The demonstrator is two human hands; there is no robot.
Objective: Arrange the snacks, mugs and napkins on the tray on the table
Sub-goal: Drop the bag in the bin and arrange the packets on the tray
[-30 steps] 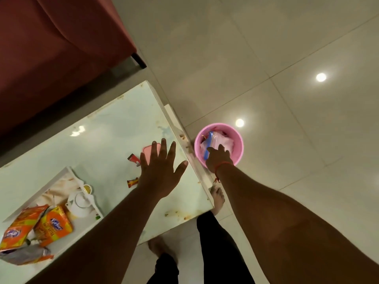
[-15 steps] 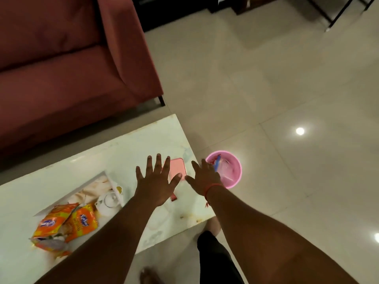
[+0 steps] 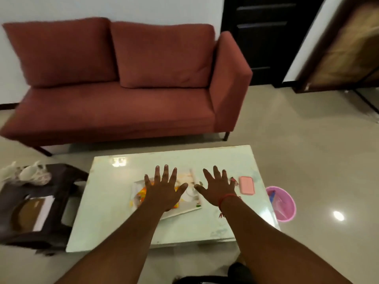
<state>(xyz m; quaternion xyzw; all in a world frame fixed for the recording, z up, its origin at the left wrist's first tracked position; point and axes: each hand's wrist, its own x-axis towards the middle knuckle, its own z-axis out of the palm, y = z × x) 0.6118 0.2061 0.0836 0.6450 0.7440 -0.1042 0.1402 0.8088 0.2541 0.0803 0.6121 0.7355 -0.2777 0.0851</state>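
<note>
A white tray point(image 3: 185, 210) lies in the middle of the pale table point(image 3: 114, 201). Orange snack packets point(image 3: 140, 194) and a white mug point(image 3: 191, 194) sit on it, mostly hidden by my hands. My left hand point(image 3: 164, 189) is spread flat above the tray's left part, fingers apart, holding nothing. My right hand point(image 3: 217, 186), with a red thread at the wrist, is spread open just right of the tray. No napkins can be made out.
A pink phone point(image 3: 247, 185) lies on the table's right side, small wrappers point(image 3: 232, 179) beside it. A pink bin point(image 3: 283, 203) stands on the floor at the right. A dark stool point(image 3: 41, 203) holding white items stands left. A red sofa point(image 3: 123, 89) lies beyond.
The view has swung up and left from the bin to the whole table and sofa. My right hand has left the bin and now hovers open beside the tray; my left hand moved over the tray.
</note>
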